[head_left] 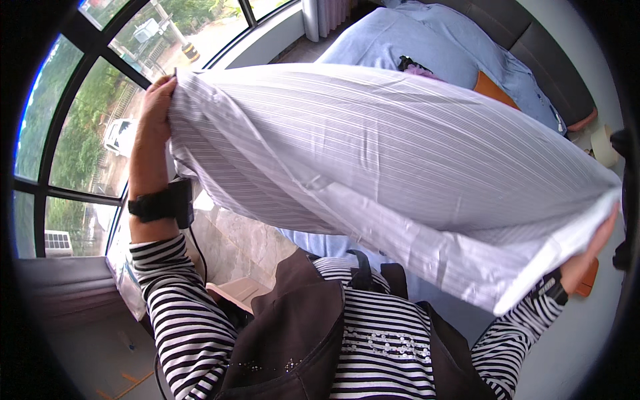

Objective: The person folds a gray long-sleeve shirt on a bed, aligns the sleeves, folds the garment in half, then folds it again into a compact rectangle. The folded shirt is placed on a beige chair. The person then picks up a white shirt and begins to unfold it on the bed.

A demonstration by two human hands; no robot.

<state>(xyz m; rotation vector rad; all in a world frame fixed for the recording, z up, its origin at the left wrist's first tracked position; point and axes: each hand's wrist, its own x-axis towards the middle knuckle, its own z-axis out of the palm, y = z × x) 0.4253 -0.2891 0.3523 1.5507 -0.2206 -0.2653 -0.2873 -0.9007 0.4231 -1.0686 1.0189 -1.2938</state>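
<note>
A large white-and-grey striped cloth (373, 147) stretches between my two raised hands, with folds along its near edge. Up on the left, my left hand (159, 100) is closed on one corner. My right hand (595, 247) grips the opposite end, lower and at the far right; its fingers are mostly hidden behind the white edge. Between the hands the fabric hangs off the bed and sags toward me. I cannot tell what kind of linen or garment it is.
Beyond the cloth stands a bed with a blue cover (400, 33) and a dark padded headboard (533, 47). An orange-brown piece (495, 90) and a small dark item (415, 65) lie on it. Large black-framed windows (47, 153) rise on the left, above a grey curtain (67, 283).
</note>
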